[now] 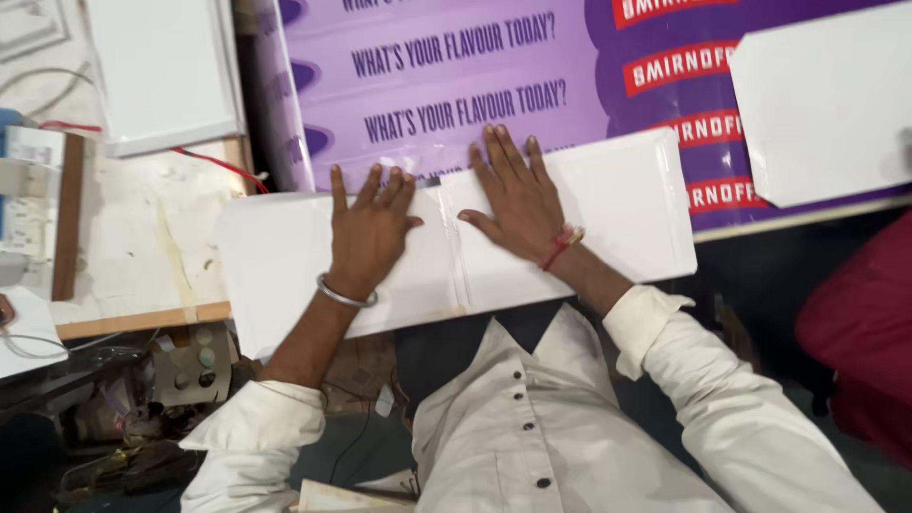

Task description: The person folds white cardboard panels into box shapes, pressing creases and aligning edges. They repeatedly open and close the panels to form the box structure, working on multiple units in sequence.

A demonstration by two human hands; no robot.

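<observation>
A long white flat panel (627, 204) lies across the table edge, with a glossy tape seam near its middle. My left hand (370, 233) rests flat on the panel's left half, fingers spread, a metal bangle at the wrist. Just right of the seam, my right hand (518, 199) presses down flat, a red thread tied around its wrist. Neither hand holds anything. My white shirt sleeves and front fill the lower part of the view.
A purple printed sheet (456, 85) covers the table behind the panel. Other white panels lie at the upper left (166, 71) and upper right (826, 104). A wooden bench (142, 247) with red wire is left; a dark red object (864, 332) sits right.
</observation>
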